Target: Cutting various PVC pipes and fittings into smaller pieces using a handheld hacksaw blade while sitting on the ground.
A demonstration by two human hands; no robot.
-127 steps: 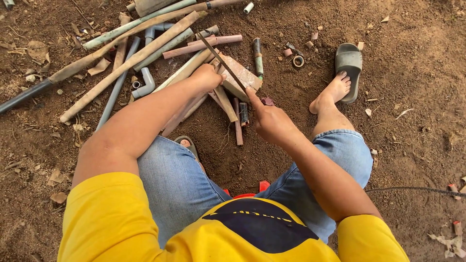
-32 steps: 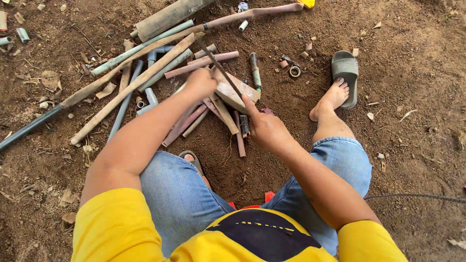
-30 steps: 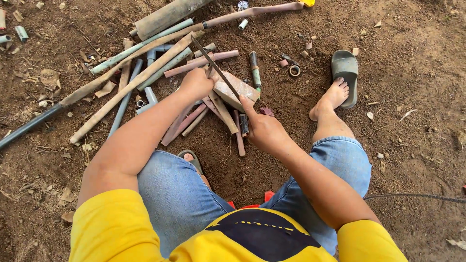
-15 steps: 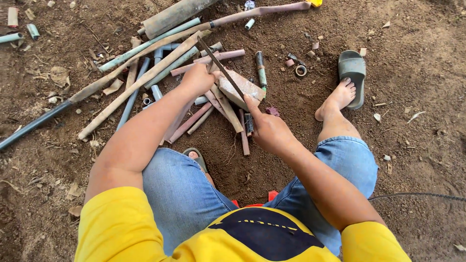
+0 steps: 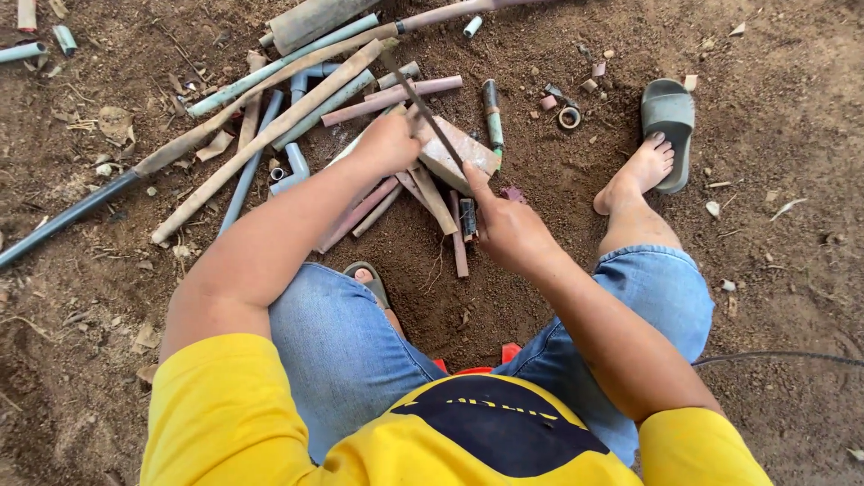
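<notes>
Hands are working over a pile of dusty pipe pieces on bare brown soil, seen from above by a seated person in a yellow shirt and blue jeans. The right hand (image 5: 508, 229) is closing its fingers around one end of a thin dark hacksaw blade (image 5: 430, 124), index finger stretched along it, and the blade is slanting up and away to the left across a pinkish-brown stone block (image 5: 463, 148). The block is lying on the soil just ahead of the knees, angular and flat-topped, powdered with dirt. The left hand (image 5: 389, 144) is curling shut over a short tan pipe (image 5: 428, 187) and pressing it against the block's left edge; the grip itself is partly hidden by the knuckles. More short reddish and tan pipe offcuts (image 5: 458, 243) are fanning out below the block. Beyond the left hand, long pipes (image 5: 261, 135), tan, grey and pale green, are lying crossed in a loose heap, with a grey elbow fitting (image 5: 290, 175) among them. To the right, a small pipe ring (image 5: 569, 117) is sitting on the soil, well apart from the block. A bare foot (image 5: 637, 171) is resting half out of a grey slide sandal (image 5: 668, 117). No container is holding any of this; everything is lying straight on the ground.
</notes>
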